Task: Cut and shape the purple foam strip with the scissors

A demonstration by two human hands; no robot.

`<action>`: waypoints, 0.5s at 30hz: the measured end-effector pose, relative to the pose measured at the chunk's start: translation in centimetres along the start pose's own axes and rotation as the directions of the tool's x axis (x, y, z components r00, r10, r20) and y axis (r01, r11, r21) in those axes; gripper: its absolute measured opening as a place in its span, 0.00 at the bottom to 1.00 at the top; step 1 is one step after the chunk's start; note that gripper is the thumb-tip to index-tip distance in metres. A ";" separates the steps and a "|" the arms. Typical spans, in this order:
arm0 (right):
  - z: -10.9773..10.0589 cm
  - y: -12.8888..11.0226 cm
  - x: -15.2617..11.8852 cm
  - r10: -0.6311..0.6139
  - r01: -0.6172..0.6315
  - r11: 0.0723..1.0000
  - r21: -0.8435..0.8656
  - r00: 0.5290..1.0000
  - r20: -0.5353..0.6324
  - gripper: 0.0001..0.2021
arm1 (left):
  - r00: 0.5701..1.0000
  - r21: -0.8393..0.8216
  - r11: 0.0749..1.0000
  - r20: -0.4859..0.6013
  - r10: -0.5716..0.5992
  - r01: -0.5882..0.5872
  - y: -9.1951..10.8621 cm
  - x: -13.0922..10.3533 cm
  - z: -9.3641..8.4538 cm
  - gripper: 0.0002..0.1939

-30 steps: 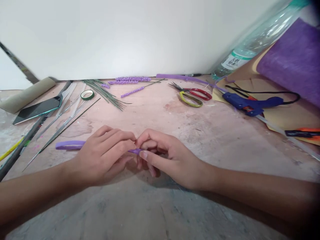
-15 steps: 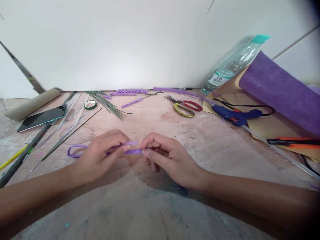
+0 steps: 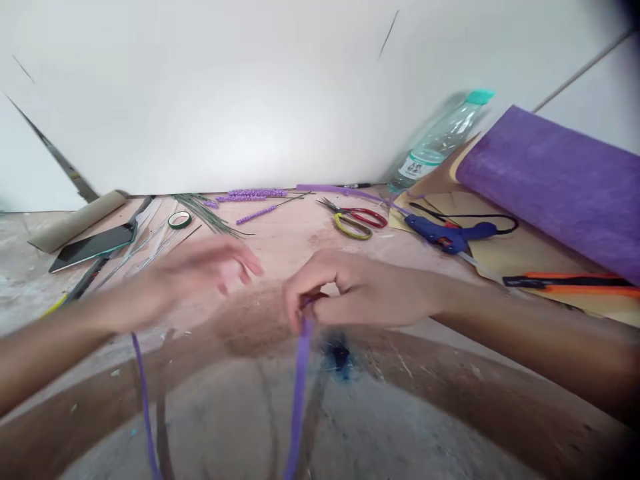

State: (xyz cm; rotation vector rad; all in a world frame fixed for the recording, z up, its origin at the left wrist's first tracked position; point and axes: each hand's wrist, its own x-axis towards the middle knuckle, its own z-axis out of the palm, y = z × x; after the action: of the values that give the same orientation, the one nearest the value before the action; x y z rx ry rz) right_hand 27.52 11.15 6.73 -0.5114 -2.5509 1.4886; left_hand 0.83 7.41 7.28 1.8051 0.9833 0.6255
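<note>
My right hand (image 3: 345, 287) pinches a purple strip (image 3: 300, 393) that hangs down past the bottom edge of the picture. To its left, my left hand (image 3: 205, 270) is raised and blurred, with its fingers spread apart and nothing seen between them. Another length of purple strip (image 3: 144, 400) hangs below my left wrist; whether it joins the strip in my right hand is out of view.
Scissors (image 3: 350, 219), purple beaded stems (image 3: 257, 195), green wires (image 3: 210, 217) and a tape roll (image 3: 179, 220) lie at the back. At left are a phone (image 3: 93, 247) and cardboard tube (image 3: 77, 221); at right, a blue glue gun (image 3: 450, 235), bottle (image 3: 440, 143), cutter (image 3: 570, 283) and purple sheet (image 3: 555, 187).
My left hand has let go of the purple strip and opened. My right hand has turned and lifted, and the strip, earlier stretched between both hands, hangs down. The view has shifted slightly.
</note>
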 end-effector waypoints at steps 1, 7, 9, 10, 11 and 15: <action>0.5 -0.1 0.1 -0.038 0.036 0.999 -0.033 0.998 -0.049 0.08 | 0.997 -0.028 0.999 0.068 -0.030 0.032 -0.3 0.7 2.2 0.11; 3.0 2.2 -1.0 -0.007 -0.044 0.983 -0.177 0.962 -0.274 0.06 | 0.972 -0.271 0.947 0.207 -0.115 0.170 -2.6 1.2 8.0 0.16; 2.8 3.3 -1.9 0.037 -0.129 0.960 -0.248 0.937 -0.347 0.11 | 0.967 -0.241 0.956 0.229 -0.109 0.165 -2.7 0.5 7.9 0.15; 2.3 4.0 -2.4 0.057 -0.200 0.931 -0.306 0.907 -0.418 0.11 | 0.963 -0.251 0.950 0.239 -0.123 0.183 -2.7 0.2 7.9 0.15; 1.4 4.8 -2.9 0.072 -0.296 0.881 -0.370 0.856 -0.512 0.12 | 0.959 -0.286 0.934 0.243 -0.145 0.213 -2.7 -0.1 7.9 0.14; -3.7 8.9 -4.6 0.097 -0.609 0.650 -0.454 0.659 -0.746 0.11 | 0.963 -0.487 0.831 0.153 -0.222 0.269 -3.2 -1.3 8.5 0.11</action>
State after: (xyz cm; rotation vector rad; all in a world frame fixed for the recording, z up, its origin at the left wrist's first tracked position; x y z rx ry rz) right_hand 34.78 16.54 1.12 -1.4667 -2.3184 0.1755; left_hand 5.48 2.78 0.87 1.2072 0.8724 0.5688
